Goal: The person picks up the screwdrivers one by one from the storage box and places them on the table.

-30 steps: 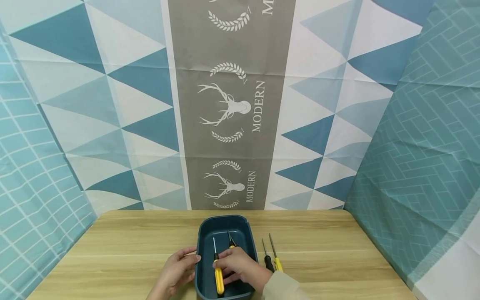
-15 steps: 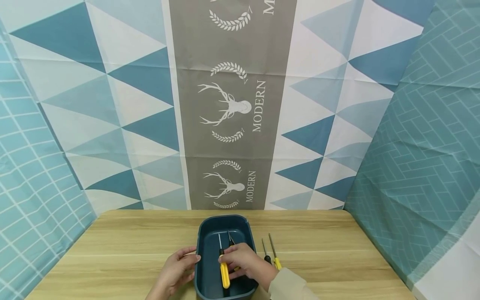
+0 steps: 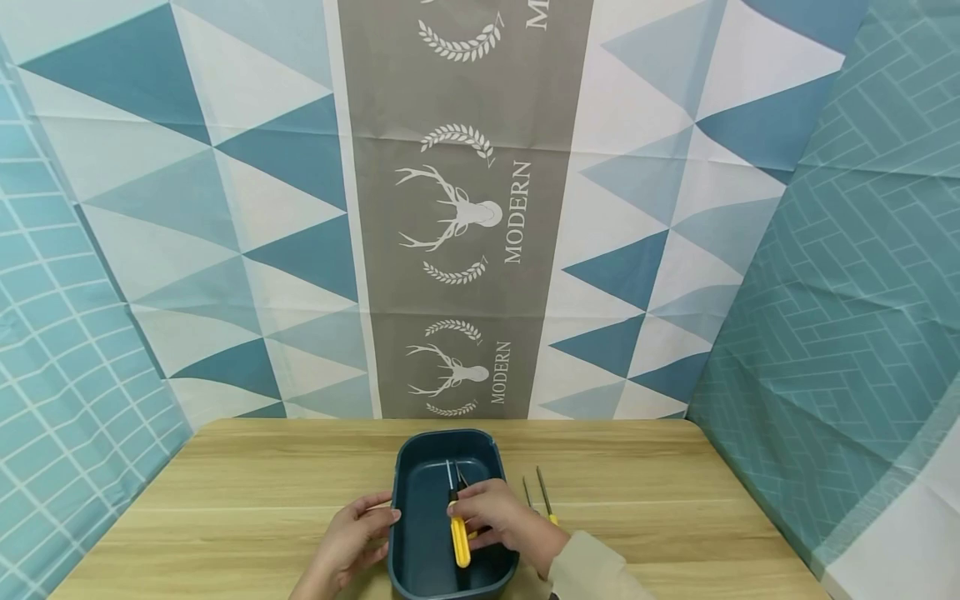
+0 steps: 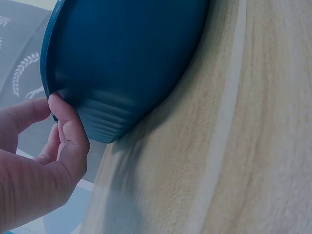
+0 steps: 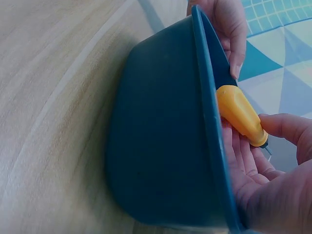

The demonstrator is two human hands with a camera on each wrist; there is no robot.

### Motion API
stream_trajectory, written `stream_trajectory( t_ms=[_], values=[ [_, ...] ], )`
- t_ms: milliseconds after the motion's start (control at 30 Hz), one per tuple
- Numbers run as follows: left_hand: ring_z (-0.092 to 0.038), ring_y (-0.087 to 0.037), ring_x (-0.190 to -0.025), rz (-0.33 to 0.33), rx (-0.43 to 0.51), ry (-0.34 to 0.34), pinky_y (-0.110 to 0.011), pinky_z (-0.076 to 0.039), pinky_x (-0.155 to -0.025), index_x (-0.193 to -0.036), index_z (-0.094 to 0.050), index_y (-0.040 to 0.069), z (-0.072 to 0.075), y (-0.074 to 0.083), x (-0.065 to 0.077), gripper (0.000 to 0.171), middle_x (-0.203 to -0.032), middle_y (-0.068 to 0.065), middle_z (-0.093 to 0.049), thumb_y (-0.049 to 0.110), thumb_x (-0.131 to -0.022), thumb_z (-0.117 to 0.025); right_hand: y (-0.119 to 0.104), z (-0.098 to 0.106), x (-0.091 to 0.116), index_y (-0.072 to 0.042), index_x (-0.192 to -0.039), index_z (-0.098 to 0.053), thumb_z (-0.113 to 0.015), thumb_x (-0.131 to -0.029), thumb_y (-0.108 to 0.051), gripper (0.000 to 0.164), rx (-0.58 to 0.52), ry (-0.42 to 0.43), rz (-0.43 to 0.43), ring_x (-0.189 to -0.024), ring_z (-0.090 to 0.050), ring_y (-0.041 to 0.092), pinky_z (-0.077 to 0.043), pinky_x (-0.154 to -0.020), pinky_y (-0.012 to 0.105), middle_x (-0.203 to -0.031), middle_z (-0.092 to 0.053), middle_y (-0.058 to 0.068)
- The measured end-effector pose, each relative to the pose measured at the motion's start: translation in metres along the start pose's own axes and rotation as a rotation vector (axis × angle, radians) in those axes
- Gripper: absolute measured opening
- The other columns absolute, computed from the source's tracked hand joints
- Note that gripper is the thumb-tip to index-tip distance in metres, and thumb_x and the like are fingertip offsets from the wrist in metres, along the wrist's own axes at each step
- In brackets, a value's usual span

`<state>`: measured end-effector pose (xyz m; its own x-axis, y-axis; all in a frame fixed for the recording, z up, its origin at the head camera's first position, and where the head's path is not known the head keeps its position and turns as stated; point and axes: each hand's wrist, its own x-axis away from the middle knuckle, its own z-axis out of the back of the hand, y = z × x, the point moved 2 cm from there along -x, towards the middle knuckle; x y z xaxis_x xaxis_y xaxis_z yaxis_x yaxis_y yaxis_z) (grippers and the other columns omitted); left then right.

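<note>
A dark blue plastic bin [image 3: 429, 517] stands on the wooden table. At its left rim my left hand [image 3: 352, 537] pinches the wall between thumb and fingers, which the left wrist view shows close up on the hand [image 4: 53, 156]. Inside the bin, my right hand [image 3: 498, 515] grips a yellow-handled screwdriver [image 3: 461, 542], its thin shaft pointing to the far end. In the right wrist view the yellow handle [image 5: 241, 113] lies between thumb and fingers. Beside that shaft a pointed metal tip [image 3: 461, 475] of another tool shows; the rest is mostly hidden by my right hand.
To the right of the bin lie two more screwdrivers, one with a yellow handle [image 3: 553, 519]; my right arm covers their lower parts. A patterned cloth [image 3: 465, 250] hangs behind the wooden table [image 3: 262, 492].
My right hand has moved right and slightly away inside the bin, carrying the yellow-handled screwdriver towards the other tool. My left hand has kept its place on the rim.
</note>
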<state>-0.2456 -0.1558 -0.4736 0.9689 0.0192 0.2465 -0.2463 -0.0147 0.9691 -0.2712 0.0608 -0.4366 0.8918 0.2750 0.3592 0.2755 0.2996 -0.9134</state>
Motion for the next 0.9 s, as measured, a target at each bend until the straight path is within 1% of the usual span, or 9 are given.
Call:
stream_trajectory(
  t_ms=[200,400,600,900],
  values=[
    [-0.064,-0.013,-0.074,-0.005,0.001,-0.009,-0.026,-0.053,-0.060,-0.134,-0.040,-0.005,0.001,0.000,-0.001,0.060,-0.089,0.000,-0.065,0.020,-0.086,-0.066,-0.004,0.005,0.005,0.002,-0.113,-0.057,-0.069,-0.081,-0.015,0.037,-0.005,-0.008,0.018,-0.072,-0.062,0.017,-0.057,-0.066,0.038,-0.088,-0.066,0.009],
    [-0.063,-0.013,-0.075,-0.005,0.002,-0.016,-0.025,-0.052,-0.060,-0.134,-0.039,-0.004,0.000,0.001,0.002,0.060,-0.090,0.000,-0.064,0.020,-0.086,-0.066,-0.007,0.010,0.008,0.003,-0.114,-0.055,-0.068,-0.082,-0.015,0.039,-0.001,-0.008,0.030,-0.073,-0.062,0.018,-0.057,-0.067,0.039,-0.089,-0.066,0.010],
    [-0.063,-0.014,-0.076,-0.011,0.003,-0.020,-0.025,-0.052,-0.060,-0.134,-0.039,-0.005,0.000,0.000,0.001,0.060,-0.093,-0.003,-0.065,0.019,-0.086,-0.066,-0.008,0.016,0.011,0.003,-0.115,-0.056,-0.067,-0.082,-0.015,0.039,0.001,0.003,0.030,-0.073,-0.063,0.017,-0.057,-0.068,0.039,-0.089,-0.067,0.009],
    [-0.065,-0.015,-0.077,-0.004,0.008,-0.010,-0.026,-0.052,-0.060,-0.133,-0.040,-0.005,0.000,0.001,0.001,0.058,-0.093,-0.004,-0.066,0.018,-0.086,-0.065,-0.009,0.023,0.015,0.005,-0.116,-0.054,-0.067,-0.081,-0.013,0.041,-0.017,0.011,0.033,-0.075,-0.064,0.018,-0.057,-0.070,0.042,-0.094,-0.066,0.012]
  ],
)
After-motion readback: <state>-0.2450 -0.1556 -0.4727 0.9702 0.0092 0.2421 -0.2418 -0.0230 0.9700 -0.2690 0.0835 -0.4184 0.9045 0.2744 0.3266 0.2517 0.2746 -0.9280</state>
